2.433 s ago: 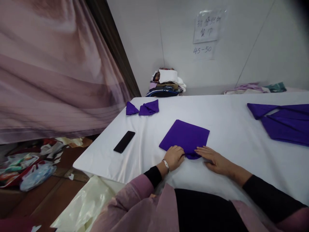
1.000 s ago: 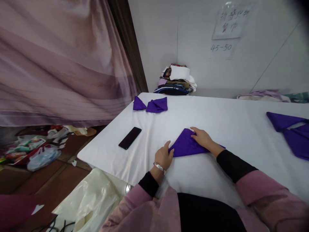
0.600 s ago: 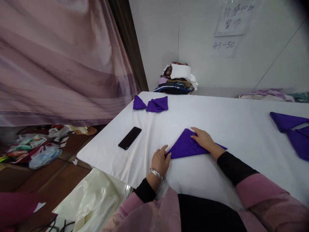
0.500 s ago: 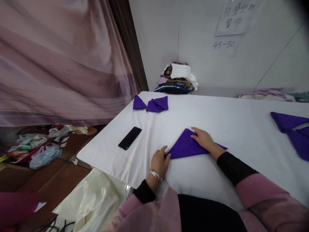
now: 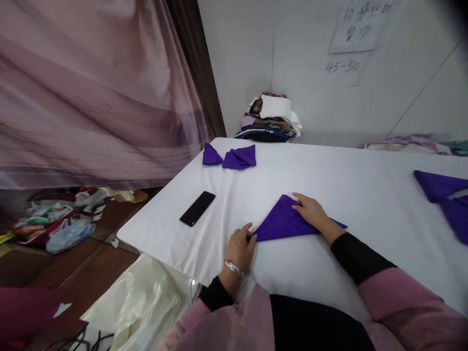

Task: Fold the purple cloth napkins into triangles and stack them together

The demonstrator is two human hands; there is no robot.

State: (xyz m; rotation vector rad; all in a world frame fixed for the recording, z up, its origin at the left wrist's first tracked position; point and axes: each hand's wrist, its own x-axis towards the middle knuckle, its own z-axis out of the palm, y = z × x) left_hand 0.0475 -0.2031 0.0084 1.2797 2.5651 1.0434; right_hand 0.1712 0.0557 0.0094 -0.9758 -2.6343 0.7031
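A purple cloth napkin (image 5: 283,222), folded into a triangle, lies flat on the white-covered table (image 5: 318,170) with its long edge toward me. At its left corner my left hand (image 5: 241,246), with a silver bracelet on the wrist, pinches the tip between thumb and fingers. Over the napkin's upper right side rests my right hand (image 5: 310,212). Its thumb is on the cloth, and its index finger stretches past the slanted edge, apart from the thumb. My right hand and wrist cover part of the napkin, whose right tip shows beyond the wrist.
A black phone (image 5: 198,208) lies left of my hands. Other folded purple napkins (image 5: 239,157) sit at the far left, and more purple cloth (image 5: 444,187) is at the right edge. Stacked clothes (image 5: 270,119) stand behind the table by the wall. A pink curtain (image 5: 98,97) hangs left.
The whole view has shifted slightly. Both hands keep nearly the same places on the napkin, which has not visibly changed shape.
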